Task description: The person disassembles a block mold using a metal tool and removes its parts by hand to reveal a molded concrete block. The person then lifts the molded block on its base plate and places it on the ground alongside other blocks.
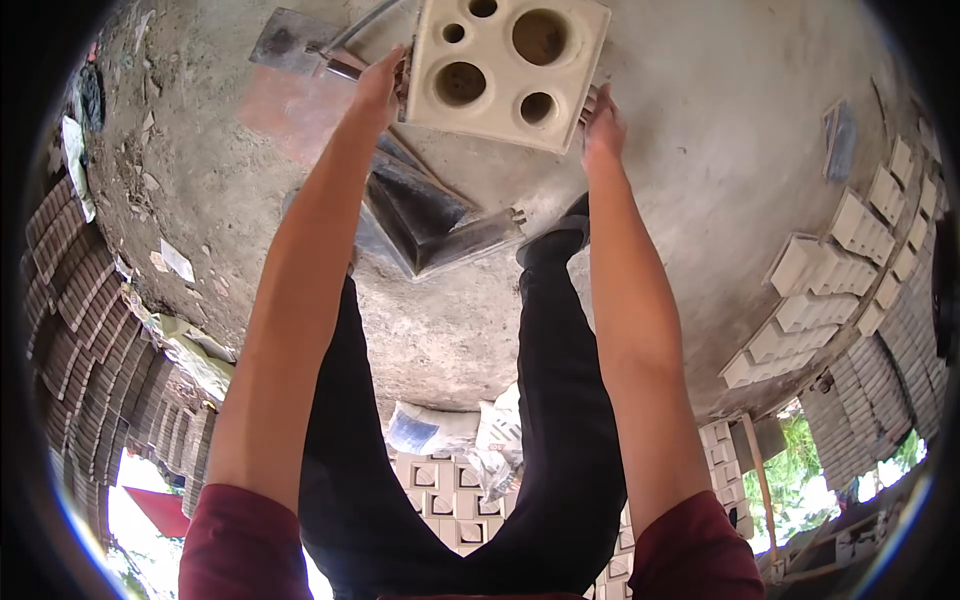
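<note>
A pale concrete block [500,80] with several round holes of differing sizes is held at the top middle of the head view. My left hand [380,90] grips its left side, with the fingers partly hidden behind the edge. On the opposite side my right hand [604,130] has its fingers curled against the block's edge. Both arms are stretched out ahead. Below the block, a dark angled metal frame [410,225] lies on the floor near my feet. Left of the block is a flat metal trowel [290,42], its handle close to my left hand.
Stacked pale blocks [815,285] line the right side of the concrete floor [730,170]. Rows of grey tiles [75,270] stand along the left. Sacks [435,428] and patterned blocks [440,490] sit behind my legs. Paper scraps [177,260] lie at left.
</note>
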